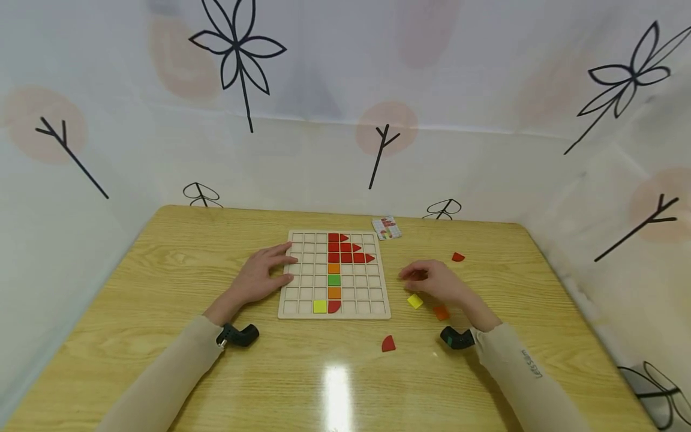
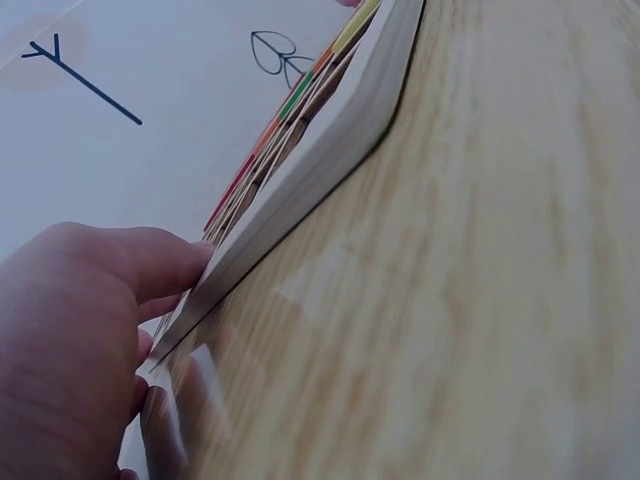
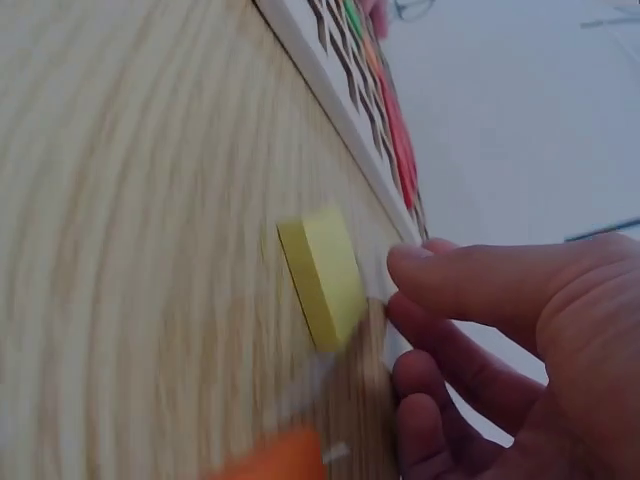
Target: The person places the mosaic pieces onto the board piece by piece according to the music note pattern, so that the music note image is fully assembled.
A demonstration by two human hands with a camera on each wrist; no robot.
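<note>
A pale wooden grid board (image 1: 305, 291) lies on the table, with red, orange, green and yellow tiles set in some of its cells. My left hand (image 1: 263, 273) rests on the board's left edge, fingers spread and relaxed; in the left wrist view the thumb (image 2: 175, 262) touches the rim. To the right of the board, my right hand (image 1: 436, 281) hovers low with loosely bent fingers and no tile visible between them. A loose yellow square tile (image 1: 415, 301) lies just below its fingertips, apart from them. An orange square tile (image 1: 441, 312) lies beneath that wrist.
A small printed pattern card (image 1: 386, 228) lies beyond the board's top right corner. One red quarter-round tile (image 1: 388, 344) sits near the front, and another red tile (image 1: 458, 257) farther right. A patterned white cloth (image 1: 313, 162) hangs behind the table.
</note>
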